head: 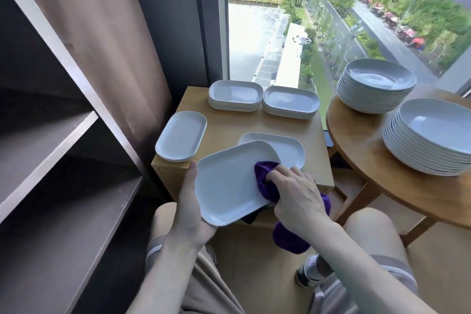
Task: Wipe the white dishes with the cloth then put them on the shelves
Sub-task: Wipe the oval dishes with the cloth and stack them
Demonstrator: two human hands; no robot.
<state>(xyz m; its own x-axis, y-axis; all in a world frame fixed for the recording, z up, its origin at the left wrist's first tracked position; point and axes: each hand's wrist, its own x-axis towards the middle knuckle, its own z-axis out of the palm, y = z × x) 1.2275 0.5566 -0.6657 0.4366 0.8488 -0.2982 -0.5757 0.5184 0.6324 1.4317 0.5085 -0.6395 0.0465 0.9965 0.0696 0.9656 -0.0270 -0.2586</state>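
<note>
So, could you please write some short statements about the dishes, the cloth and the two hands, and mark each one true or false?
1. The right hand grips the purple cloth against the held dish. True.
2. The other hand rests idle on a knee. False: the left hand holds the held dish by its near left edge.
3. The round plates stand in two stacks on the round table. True.
4. Three stacks stand at the far edge of the smaller table. False: the square table bears two stacks of oblong dishes there, side by side.
</note>
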